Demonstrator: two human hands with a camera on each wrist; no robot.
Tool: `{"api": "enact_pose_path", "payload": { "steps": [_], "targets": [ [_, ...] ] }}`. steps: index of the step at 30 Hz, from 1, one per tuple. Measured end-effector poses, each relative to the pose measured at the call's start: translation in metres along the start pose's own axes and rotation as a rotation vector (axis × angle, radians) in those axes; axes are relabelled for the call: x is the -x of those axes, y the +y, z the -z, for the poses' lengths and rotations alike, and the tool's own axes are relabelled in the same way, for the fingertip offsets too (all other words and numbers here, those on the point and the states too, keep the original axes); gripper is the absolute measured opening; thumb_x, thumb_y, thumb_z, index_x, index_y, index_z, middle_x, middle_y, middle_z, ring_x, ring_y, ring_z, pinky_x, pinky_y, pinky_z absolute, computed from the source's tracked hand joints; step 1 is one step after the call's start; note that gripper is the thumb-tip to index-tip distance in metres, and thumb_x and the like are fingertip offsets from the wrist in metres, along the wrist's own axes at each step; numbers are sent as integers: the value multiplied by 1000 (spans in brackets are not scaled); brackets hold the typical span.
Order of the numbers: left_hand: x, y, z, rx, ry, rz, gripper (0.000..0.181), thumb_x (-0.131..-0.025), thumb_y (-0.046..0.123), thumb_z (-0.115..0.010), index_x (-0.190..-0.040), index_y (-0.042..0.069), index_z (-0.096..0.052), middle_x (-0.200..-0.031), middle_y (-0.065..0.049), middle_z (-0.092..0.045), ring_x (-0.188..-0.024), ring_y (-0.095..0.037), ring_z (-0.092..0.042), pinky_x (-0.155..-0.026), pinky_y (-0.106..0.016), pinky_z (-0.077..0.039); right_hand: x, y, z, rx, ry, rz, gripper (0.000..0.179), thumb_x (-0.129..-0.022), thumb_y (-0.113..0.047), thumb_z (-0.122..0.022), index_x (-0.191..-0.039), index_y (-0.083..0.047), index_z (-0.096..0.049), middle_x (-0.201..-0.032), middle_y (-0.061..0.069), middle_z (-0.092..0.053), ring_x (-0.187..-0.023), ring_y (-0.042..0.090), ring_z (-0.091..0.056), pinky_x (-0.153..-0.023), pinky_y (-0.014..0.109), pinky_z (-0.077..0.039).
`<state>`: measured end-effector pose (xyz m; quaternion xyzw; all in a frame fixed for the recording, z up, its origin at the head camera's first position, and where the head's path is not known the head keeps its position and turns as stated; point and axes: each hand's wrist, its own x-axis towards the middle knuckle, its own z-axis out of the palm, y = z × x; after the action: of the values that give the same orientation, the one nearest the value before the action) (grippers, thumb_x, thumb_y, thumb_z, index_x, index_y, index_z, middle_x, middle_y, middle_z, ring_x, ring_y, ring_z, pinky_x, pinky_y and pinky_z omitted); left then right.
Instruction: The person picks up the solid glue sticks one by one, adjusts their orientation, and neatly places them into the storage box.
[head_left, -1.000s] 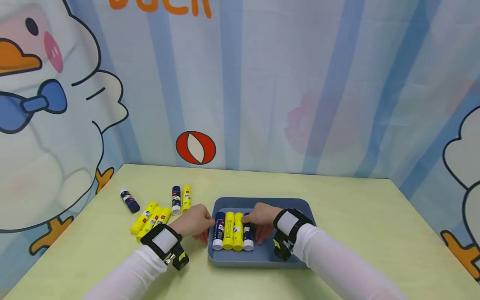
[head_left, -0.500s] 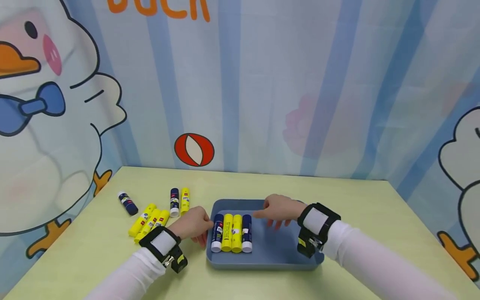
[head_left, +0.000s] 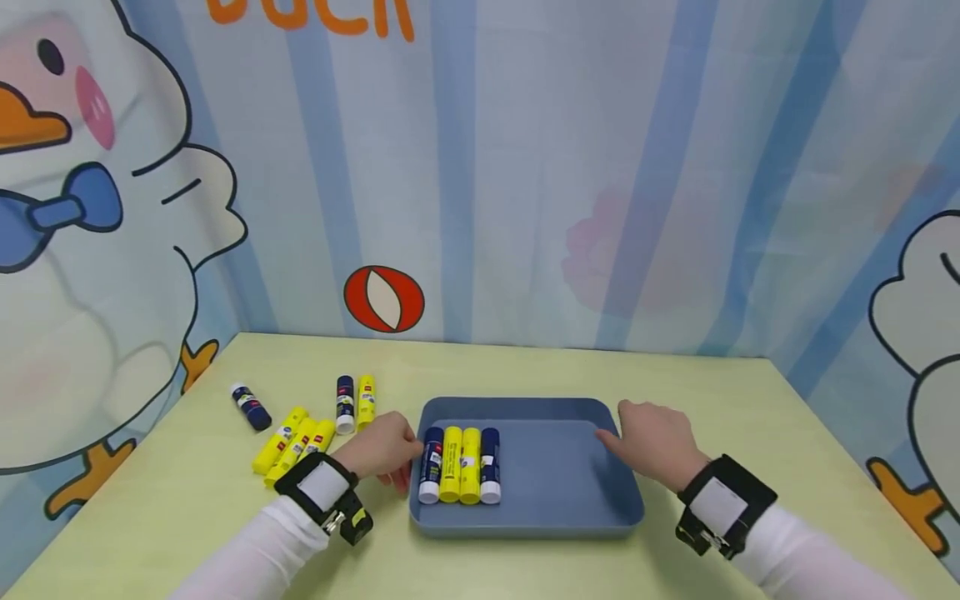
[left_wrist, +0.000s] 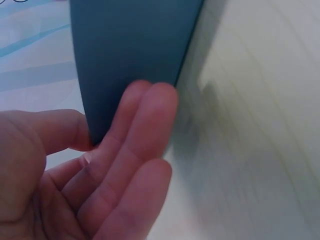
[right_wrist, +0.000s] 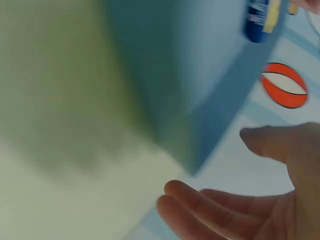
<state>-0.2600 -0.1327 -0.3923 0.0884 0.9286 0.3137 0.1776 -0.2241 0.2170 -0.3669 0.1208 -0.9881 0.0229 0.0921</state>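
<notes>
A blue-grey tray [head_left: 555, 475] lies on the table. Side by side along its left end are a navy glue stick [head_left: 431, 467], two yellow glue sticks [head_left: 460, 467] and another navy glue stick [head_left: 490, 467], white ends toward me on the navy ones. My left hand [head_left: 382, 446] pinches the tray's left rim; the left wrist view has the thumb at the edge and fingers [left_wrist: 150, 120] against the outer wall. Just off the tray's right rim, my right hand [head_left: 658, 442] holds nothing, thumb spread from the loosely bent fingers.
Left of the tray, three yellow glue sticks [head_left: 280, 440] lie slanted together. Behind them are a navy glue stick [head_left: 345, 404] beside a yellow glue stick [head_left: 366, 402], and a lone navy glue stick [head_left: 251, 407] farther left. A printed curtain [head_left: 525, 167] hangs behind the table.
My right hand has left the right-hand navy glue stick and moved right across the tray to beyond its right rim. My left hand stays at the left rim; the glue sticks keep their places.
</notes>
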Motion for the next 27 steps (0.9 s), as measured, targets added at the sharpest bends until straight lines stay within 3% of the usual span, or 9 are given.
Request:
{"api": "enact_pose_path", "payload": {
  "steps": [3,8,16,24,27],
  "targets": [
    [2,-1,1,-6,5,1,24,-96,14,-58,-76,5,-66,-57,-6,-64,-52,-18,-65,-49,-27,-51,4,6,-13,-47,-25,-46,36,-90,-33,-67,-69,-9,-50,-51,0,-42,-43,14,-44,-40,30,-34],
    [2,1,1,-37,1,-13,26,-96,14,-59,-72,6,-65,-55,-5,-63,-50,-17,-64,-46,-26,-49,7,9,-23,-283,-173,-140,22,-95,-19,-61,-78,-5,-56,-57,2,-50,-42,15,-50,-42,31,-41],
    [-2,10,6,-159,-26,-47,31,-95,15,-61,-66,7,-64,-52,-3,-62,-48,-17,-62,-43,-24,-45,5,17,-33,-483,-235,-59,16,-97,-3,-52,-81,-1,-49,-54,6,-49,-35,15,-50,-41,30,-45],
    [-9,11,31,-278,-192,-51,30,-96,29,-61,-75,10,-70,-67,-1,-67,-59,-16,-65,-54,-27,-51,-3,21,-27,-518,-369,-50,11,-99,-1,-48,-89,5,-48,-54,10,-54,-36,19,-57,-38,33,-48],
    [-10,9,50,-258,-205,-43,30,-95,33,-62,-82,8,-72,-73,-2,-69,-65,-16,-67,-59,-30,-53,-4,20,-28,-508,-372,-46,11,-98,0,-48,-89,6,-49,-56,10,-54,-36,19,-57,-39,31,-49]
  ]
}}
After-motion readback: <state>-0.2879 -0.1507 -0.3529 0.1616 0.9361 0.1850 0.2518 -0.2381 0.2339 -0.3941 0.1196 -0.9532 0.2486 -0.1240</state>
